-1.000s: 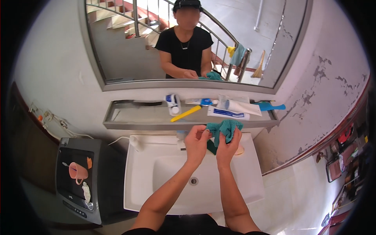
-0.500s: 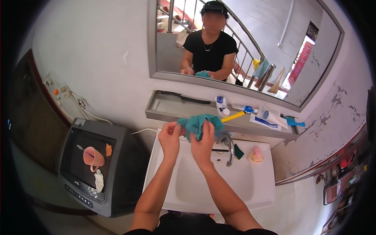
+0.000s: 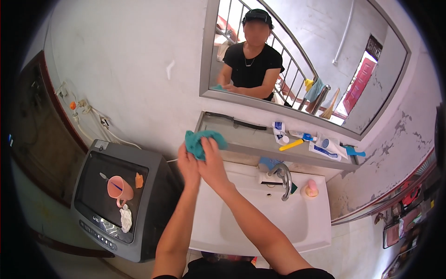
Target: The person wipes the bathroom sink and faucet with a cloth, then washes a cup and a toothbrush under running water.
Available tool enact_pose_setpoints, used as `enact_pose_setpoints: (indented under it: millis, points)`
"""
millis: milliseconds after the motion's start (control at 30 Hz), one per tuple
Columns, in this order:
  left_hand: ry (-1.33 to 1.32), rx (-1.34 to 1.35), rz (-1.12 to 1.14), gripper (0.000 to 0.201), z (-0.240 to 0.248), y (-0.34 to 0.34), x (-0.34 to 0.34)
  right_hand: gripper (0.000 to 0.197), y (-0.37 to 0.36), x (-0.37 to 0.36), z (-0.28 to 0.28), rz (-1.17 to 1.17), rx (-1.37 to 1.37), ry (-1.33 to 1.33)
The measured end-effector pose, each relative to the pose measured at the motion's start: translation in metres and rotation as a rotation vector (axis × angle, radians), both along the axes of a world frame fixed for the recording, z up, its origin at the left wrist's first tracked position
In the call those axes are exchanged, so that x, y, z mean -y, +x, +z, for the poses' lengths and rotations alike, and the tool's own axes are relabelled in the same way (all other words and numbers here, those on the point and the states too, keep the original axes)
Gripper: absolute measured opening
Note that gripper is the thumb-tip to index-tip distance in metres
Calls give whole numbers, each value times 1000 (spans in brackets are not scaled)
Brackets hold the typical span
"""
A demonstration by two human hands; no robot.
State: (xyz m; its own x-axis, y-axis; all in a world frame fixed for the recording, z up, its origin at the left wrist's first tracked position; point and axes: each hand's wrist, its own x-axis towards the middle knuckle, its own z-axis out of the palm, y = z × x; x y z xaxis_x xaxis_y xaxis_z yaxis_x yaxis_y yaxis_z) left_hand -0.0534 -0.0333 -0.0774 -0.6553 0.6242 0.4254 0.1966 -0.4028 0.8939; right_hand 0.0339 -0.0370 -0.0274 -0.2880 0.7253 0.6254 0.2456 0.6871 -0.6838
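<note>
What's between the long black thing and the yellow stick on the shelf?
In the head view, a white-and-blue tube lies between them.

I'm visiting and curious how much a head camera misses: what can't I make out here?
All in the head view:
- Left hand fingertips: hidden by the teal cloth and blurred, so its grip is unclear.
- Green sponge: mostly hidden behind the faucet.
- Inside bottom of the pink mug: hidden by its wall.
- Far-right clutter: too small, partly cut off by the dark rim.
</note>
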Motion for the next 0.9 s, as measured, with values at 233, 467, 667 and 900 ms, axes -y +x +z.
enact_pose_setpoints:
  millis: [233,467,667,900]
  points:
    - [-42,375,-211,37,-4,56,29,40,53,13,-48,-157,-71,-254]
    - [202,251,23,26,67,11,21,31,57,-1,-5,367,-859,-997]
    - [-77,-548,-133,41,82,-22,-52,38,22,4,4,402,-1222,-1128]
    - [-440,-526,-138,42,83,-24,-46,39,21,2,4,355,-1159,-1077]
